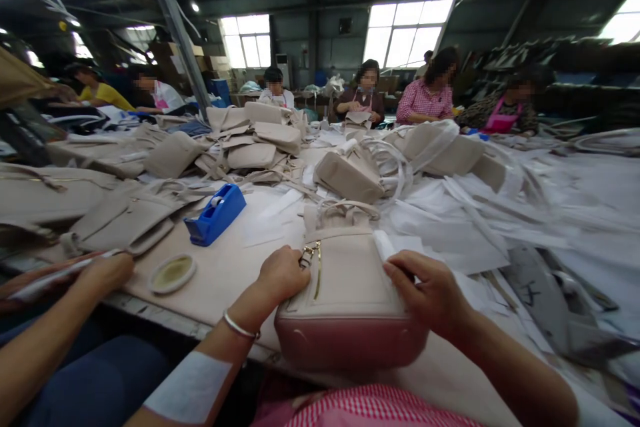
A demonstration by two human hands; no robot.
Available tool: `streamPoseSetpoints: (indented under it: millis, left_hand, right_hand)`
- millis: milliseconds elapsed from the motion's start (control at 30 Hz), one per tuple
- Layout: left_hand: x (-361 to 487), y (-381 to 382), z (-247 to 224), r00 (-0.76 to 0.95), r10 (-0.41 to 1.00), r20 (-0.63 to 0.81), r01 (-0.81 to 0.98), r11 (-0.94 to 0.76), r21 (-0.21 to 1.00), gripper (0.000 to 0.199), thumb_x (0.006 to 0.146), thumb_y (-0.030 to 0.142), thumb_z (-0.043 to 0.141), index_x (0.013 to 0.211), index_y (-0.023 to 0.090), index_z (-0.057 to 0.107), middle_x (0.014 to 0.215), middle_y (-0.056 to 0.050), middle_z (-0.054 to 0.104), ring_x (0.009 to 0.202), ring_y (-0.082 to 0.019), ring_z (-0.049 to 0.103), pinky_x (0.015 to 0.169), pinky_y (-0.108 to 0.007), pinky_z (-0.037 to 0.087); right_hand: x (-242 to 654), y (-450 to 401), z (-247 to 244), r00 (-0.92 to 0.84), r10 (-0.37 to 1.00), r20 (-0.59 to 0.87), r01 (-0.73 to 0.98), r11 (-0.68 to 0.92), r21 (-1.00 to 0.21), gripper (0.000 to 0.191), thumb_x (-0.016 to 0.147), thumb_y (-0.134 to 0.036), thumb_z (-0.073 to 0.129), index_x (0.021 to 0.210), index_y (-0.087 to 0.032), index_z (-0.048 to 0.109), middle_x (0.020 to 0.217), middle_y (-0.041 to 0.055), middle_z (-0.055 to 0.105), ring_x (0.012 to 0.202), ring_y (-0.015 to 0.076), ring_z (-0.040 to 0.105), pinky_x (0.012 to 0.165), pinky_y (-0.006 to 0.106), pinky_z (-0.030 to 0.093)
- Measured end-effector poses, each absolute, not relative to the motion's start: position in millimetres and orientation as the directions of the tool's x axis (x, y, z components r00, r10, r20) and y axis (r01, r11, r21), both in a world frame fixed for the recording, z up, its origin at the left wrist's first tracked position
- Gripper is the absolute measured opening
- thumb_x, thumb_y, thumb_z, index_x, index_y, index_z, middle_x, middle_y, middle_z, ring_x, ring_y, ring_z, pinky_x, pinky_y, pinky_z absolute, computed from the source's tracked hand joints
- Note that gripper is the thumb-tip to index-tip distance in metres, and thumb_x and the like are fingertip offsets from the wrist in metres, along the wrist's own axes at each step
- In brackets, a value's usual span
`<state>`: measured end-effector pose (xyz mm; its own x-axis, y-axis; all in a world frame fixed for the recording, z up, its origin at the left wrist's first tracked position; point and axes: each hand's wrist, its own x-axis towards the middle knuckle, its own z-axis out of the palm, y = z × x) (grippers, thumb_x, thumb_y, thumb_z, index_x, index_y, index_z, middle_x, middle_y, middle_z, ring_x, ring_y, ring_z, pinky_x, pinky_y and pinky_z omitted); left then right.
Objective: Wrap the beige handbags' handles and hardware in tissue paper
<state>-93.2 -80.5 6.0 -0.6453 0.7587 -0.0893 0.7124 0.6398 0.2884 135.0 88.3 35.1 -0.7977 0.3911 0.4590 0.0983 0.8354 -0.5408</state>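
A beige handbag (355, 280) lies on the table in front of me, its base toward me and its straps at the far end. My left hand (284, 275) is closed on the bag's left edge, beside a gold zipper (318, 270) and metal strap hardware. My right hand (425, 287) pinches the right side of the bag, thumb on top and fingers curled, next to a strip of white paper (384, 245). What lies under the fingers is hidden. A silver bangle and a white patch (190, 387) are on my left arm.
A blue tape dispenser (217, 215) and a round shallow dish (173, 273) stand to the left. Beige bags (265, 140) are piled ahead, white paper (450, 227) at right beside a grey dispenser (555, 293). A co-worker's hands (107, 273) are close on the left; several people sit opposite.
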Motion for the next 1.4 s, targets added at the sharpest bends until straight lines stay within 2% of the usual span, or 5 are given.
streamPoseSetpoints:
  millis: [200, 367, 700, 967, 1400]
  left_hand:
    - [-78.1, -79.7, 16.8, -0.709, 0.702, -0.074, 0.218, 0.318, 0.923, 0.024, 0.075, 0.025, 0.059, 0.097, 0.017, 0.060, 0.087, -0.006, 0.064, 0.077, -0.019, 0.061, 0.071, -0.033, 0.053]
    - [-73.1, -63.8, 26.6, -0.605, 0.705, -0.370, -0.417, 0.115, 0.901, 0.036, 0.063, 0.018, 0.068, 0.098, 0.016, 0.061, 0.071, 0.001, 0.055, 0.045, -0.005, 0.039, 0.037, -0.014, 0.030]
    - [-68.6, -43.3, 11.1, -0.680, 0.686, -0.259, -0.090, 0.273, 0.958, 0.043, 0.071, 0.051, 0.074, 0.096, 0.017, 0.067, 0.079, -0.003, 0.065, 0.065, -0.012, 0.057, 0.055, -0.018, 0.051]
    - [-54.2, -41.0, 23.9, -0.698, 0.703, -0.137, 0.040, 0.229, 0.973, 0.039, 0.075, 0.052, 0.071, 0.092, 0.016, 0.068, 0.068, 0.000, 0.060, 0.058, -0.011, 0.049, 0.049, -0.017, 0.042]
    - [-72.2, -59.5, 23.4, -0.732, 0.681, -0.014, 0.096, 0.123, 0.988, 0.033, 0.080, 0.045, 0.069, 0.091, 0.015, 0.075, 0.078, -0.003, 0.068, 0.075, -0.015, 0.057, 0.070, -0.025, 0.044]
  right_hand:
    - [141.9, 73.9, 27.6, -0.767, 0.394, 0.507, 0.000, 0.789, -0.614, 0.016, 0.092, -0.023, 0.050, 0.083, -0.019, 0.064, 0.073, 0.0029, 0.061, 0.069, 0.0148, 0.056, 0.067, 0.027, 0.043]
    - [172.0, 83.5, -11.8, -0.471, 0.703, 0.533, 0.078, 0.635, -0.769, 0.011, 0.088, -0.019, 0.051, 0.090, -0.019, 0.063, 0.089, 0.0057, 0.064, 0.079, 0.0162, 0.058, 0.071, 0.029, 0.047]
    - [226.9, 169.5, -69.1, -0.402, 0.909, 0.107, 0.603, 0.351, -0.716, 0.023, 0.088, -0.030, 0.052, 0.098, -0.014, 0.066, 0.093, 0.0083, 0.069, 0.079, 0.0190, 0.063, 0.075, 0.032, 0.048]
    - [154.1, 201.5, -69.9, -0.497, 0.864, 0.075, 0.783, 0.485, -0.390, 0.053, 0.080, -0.057, 0.063, 0.109, -0.013, 0.064, 0.103, 0.0169, 0.068, 0.099, 0.0287, 0.063, 0.085, 0.036, 0.044]
    - [153.6, 209.6, -70.6, -0.375, 0.806, 0.457, 0.224, 0.557, -0.800, 0.025, 0.081, -0.041, 0.064, 0.084, -0.017, 0.068, 0.090, 0.0087, 0.068, 0.073, 0.0178, 0.059, 0.066, 0.030, 0.048]
